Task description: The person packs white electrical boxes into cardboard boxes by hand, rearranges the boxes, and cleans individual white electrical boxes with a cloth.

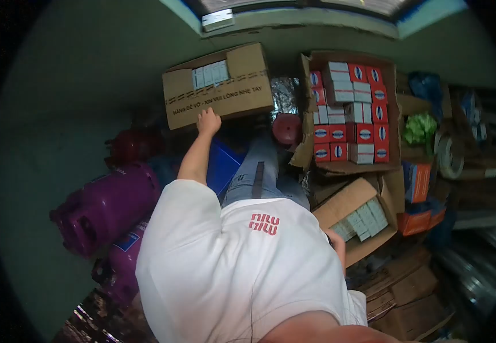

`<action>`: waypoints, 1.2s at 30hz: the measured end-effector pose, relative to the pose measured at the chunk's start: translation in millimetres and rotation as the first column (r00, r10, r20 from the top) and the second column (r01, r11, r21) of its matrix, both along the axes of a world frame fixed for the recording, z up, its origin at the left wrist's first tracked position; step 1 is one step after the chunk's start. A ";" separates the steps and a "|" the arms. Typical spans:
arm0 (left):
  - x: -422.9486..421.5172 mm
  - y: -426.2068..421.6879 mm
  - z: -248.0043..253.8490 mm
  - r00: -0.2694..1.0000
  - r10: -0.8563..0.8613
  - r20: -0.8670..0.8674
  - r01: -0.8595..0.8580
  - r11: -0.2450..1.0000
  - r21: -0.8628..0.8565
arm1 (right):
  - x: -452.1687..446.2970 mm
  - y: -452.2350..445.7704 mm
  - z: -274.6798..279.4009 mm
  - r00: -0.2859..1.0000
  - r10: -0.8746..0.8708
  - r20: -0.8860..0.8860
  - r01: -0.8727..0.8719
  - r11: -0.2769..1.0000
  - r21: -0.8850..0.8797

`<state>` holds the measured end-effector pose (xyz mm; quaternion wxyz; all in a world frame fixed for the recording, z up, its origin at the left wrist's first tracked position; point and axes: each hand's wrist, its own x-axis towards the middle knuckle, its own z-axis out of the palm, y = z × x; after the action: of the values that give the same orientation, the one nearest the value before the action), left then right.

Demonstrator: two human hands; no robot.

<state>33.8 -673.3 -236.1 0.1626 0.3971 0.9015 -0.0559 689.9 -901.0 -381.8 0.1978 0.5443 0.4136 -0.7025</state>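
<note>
My left hand reaches forward, its fingers curled on the near edge of a cardboard box with printed lettering. Through a gap in that box's top, small white cartons show in a row. Down at my right side, my right hand is mostly hidden by my white shirt, and its fingers cannot be made out. Beside it lies an open, tilted cardboard box holding several pale small cartons.
A large open box holds red-and-white cartons. Purple gas cylinders lie at left, near a blue object. A round reddish object sits between the boxes. Shelves with clear-wrapped goods line the right.
</note>
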 end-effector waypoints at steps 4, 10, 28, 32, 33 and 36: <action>-56.7 42.1 -3.2 1.000 0.012 0.006 -0.012 0.999 -0.050 | -86.2 207.3 131.3 1.000 -0.018 0.024 0.021 0.994 -0.105; -104.8 99.9 -34.9 0.964 -0.191 0.185 0.201 0.979 -0.035 | -235.7 410.7 163.1 0.875 0.444 0.194 -0.484 0.780 0.398; -145.9 -14.6 -33.1 0.955 0.262 -0.141 -0.256 0.965 0.065 | -630.5 410.9 136.9 0.741 0.211 0.638 -0.640 0.508 0.576; -199.4 10.7 -34.3 0.914 0.401 -0.063 -0.405 0.911 -0.079 | -623.8 400.2 131.3 0.836 0.034 0.548 -0.521 0.362 0.773; -199.8 13.9 -36.8 0.922 0.384 -0.056 -0.387 0.919 -0.075 | -616.6 402.4 154.7 0.838 -0.009 0.545 -0.504 0.368 0.781; -171.9 37.4 -22.8 0.959 0.284 0.007 -0.282 0.956 -0.084 | -568.5 425.2 176.9 0.847 -0.024 0.531 -0.465 0.451 0.762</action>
<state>-138.0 -635.9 -258.9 0.1936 0.2574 0.9445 -0.0653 121.5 -475.8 -204.9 0.0806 0.6585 0.7193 -0.2063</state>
